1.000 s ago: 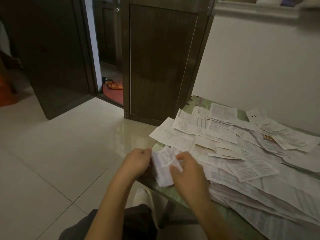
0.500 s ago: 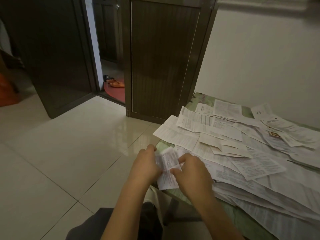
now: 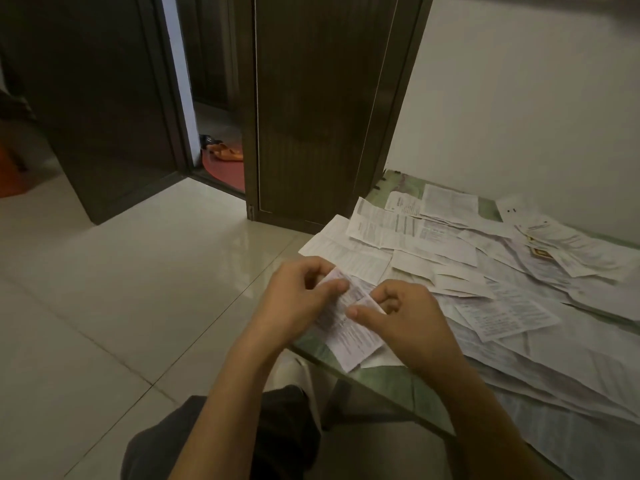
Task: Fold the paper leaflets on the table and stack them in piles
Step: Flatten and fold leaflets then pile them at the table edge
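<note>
A small white printed leaflet (image 3: pixel 349 336) is held over the near left corner of the green table (image 3: pixel 388 381). My left hand (image 3: pixel 294 303) pinches its upper left part with thumb and fingers. My right hand (image 3: pixel 408 317) pinches its right edge, thumb on top. The leaflet is partly folded, its lower end hanging toward the table edge. Several unfolded leaflets (image 3: pixel 502 271) lie spread and overlapping over the rest of the table.
The table stands against a white wall (image 3: pixel 519 98). Left of it is pale tiled floor (image 3: pixel 121 289). A dark wooden door (image 3: pixel 318 105) stands behind the table corner, with an open doorway and orange slippers (image 3: pixel 227 153) beyond. My dark-trousered knee (image 3: pixel 277 431) is below the hands.
The hands have drawn closer together on the leaflet and shifted their grip on it. The view has tilted slightly downward.
</note>
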